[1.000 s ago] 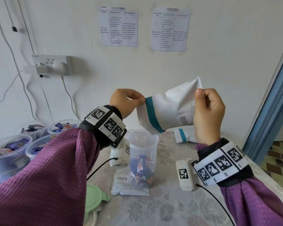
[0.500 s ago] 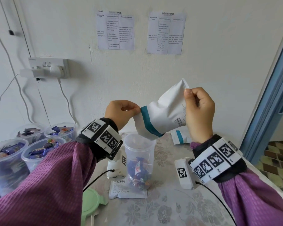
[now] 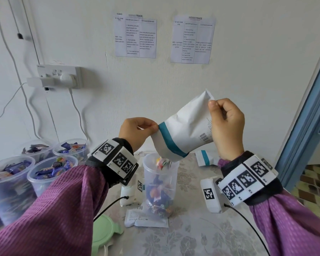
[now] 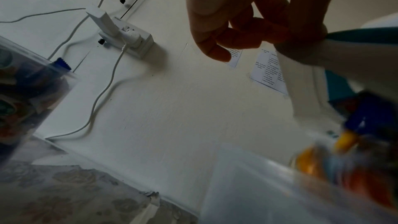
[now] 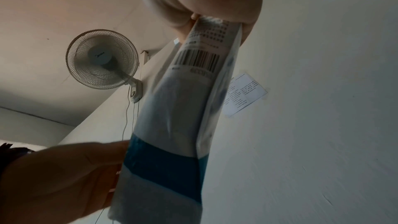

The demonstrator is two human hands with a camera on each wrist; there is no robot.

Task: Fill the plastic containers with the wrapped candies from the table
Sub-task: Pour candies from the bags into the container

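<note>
Head view: both hands, left hand [image 3: 137, 131] and right hand [image 3: 227, 126], pinch the tilted candy bag [image 3: 185, 130]; its mouth should stay centred over the tall container [image 3: 160, 183] near the table's far edge.

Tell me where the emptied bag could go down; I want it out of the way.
Bare floral tablecloth lies in front of the tall clear plastic container, right of the flat white packet. The left is crowded with four filled clear tubs and a green lid.
</note>
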